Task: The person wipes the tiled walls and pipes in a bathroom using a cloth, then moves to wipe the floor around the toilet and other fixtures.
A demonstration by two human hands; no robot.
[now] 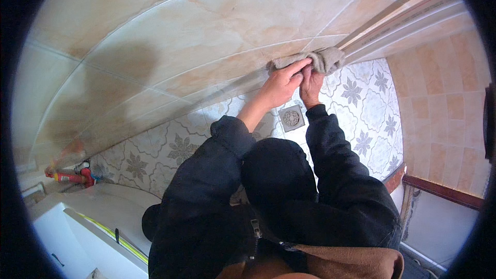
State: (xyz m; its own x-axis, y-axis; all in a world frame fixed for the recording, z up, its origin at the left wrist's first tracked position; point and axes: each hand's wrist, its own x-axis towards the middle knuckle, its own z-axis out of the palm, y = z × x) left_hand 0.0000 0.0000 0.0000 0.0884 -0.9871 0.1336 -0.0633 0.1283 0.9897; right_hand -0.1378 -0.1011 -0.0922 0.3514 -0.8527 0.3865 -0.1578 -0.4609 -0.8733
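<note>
A bunched grey-beige cloth (pixel 329 61) lies against the foot of the tiled wall, beside the lower end of the pipes. My left hand (pixel 280 87) grips its left part, with the index finger stretched across it toward the right. Close by, my right hand (pixel 311 85) holds the cloth from below, its fingers partly hidden behind the folds. The two hands nearly touch. Both forearms are in dark sleeves, the left one pushed up from the wrist.
Light pipes (pixel 403 23) run up the corner from the cloth. A square floor drain (pixel 292 118) sits in the patterned floor (pixel 356 108) below my hands. At lower left are a red tube (pixel 70 177) and a white fixture (pixel 77 237). A doorway with a reddish sill (pixel 439 191) lies at right.
</note>
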